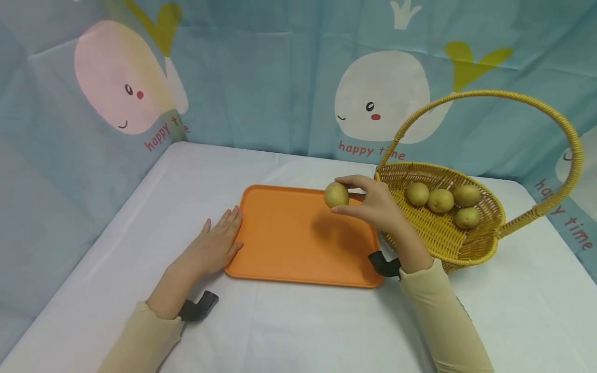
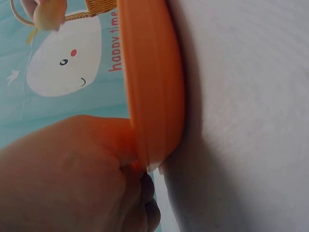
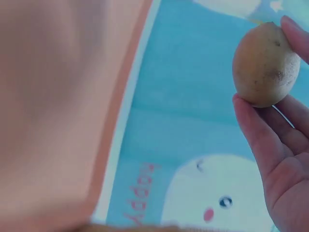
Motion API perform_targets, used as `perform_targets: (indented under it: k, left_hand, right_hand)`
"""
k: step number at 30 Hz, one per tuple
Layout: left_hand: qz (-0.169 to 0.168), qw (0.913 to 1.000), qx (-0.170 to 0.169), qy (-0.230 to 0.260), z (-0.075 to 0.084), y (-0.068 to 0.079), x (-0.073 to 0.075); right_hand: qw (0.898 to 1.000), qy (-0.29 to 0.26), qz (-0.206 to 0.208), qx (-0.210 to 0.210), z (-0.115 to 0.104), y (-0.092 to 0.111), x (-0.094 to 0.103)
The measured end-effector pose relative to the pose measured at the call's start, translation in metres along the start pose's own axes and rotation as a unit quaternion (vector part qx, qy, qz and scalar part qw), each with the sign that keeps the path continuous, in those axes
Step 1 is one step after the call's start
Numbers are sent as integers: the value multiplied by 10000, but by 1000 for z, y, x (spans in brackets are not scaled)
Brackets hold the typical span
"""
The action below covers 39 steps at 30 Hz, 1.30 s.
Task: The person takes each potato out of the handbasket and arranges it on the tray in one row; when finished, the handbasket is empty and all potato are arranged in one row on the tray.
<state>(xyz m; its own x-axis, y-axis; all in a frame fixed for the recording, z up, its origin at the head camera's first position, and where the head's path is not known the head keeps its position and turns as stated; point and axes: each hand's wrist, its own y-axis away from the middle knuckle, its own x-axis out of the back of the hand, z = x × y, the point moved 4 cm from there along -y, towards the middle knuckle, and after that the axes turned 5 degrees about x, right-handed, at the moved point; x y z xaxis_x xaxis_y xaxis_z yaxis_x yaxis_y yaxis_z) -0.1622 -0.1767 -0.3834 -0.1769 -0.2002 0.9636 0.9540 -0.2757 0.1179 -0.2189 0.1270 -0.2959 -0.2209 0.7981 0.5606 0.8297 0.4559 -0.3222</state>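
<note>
Two tan sleeves point(image 1: 144, 339) nearest me on the head feed, with one black fitting point(image 1: 199, 306) at each wrist. One white table cover point(image 1: 298, 326) under everything.

Left hand point(image 1: 212, 248): no grasp that I see; fingers straight, touching the left edge of one orange tray point(image 1: 289, 243). I get the thumb at the rim on the left wrist cam too.

Right hand point(image 1: 370, 202): grasping one potato point(image 1: 336, 195), pinched between thumb and fingers. I have it held above the tray's right half, clear of the surface, its shadow on the tray.

One yellow wicker basket point(image 1: 434, 243) just beside the tray on the right, one arched handle point(image 1: 503, 94). I count four potatoes point(image 1: 440, 201) inside, toward the far and right side. Five in view total.

Farthest: blue backdrop point(image 1: 252, 88), two whole whales plus part of a third.
</note>
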Motion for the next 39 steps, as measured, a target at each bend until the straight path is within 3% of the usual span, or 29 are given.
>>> perform_targets:
  k: [15, 23, 39]
  left_hand:
    - [84, 10000, -35, -26, -1, 4, 0]
    - [22, 10000, 17, -67, -3, 0, -3]
    - [-34, 9999, 108, -16, 3, 5, 3]
  right_hand:
    - [9990, -325, -225, -226, 5, -50, -74]
    - [9965, -397, -298, -671, 7, -77, -109]
    - [9876, 90, -754, -1376, 24, -101, -148]
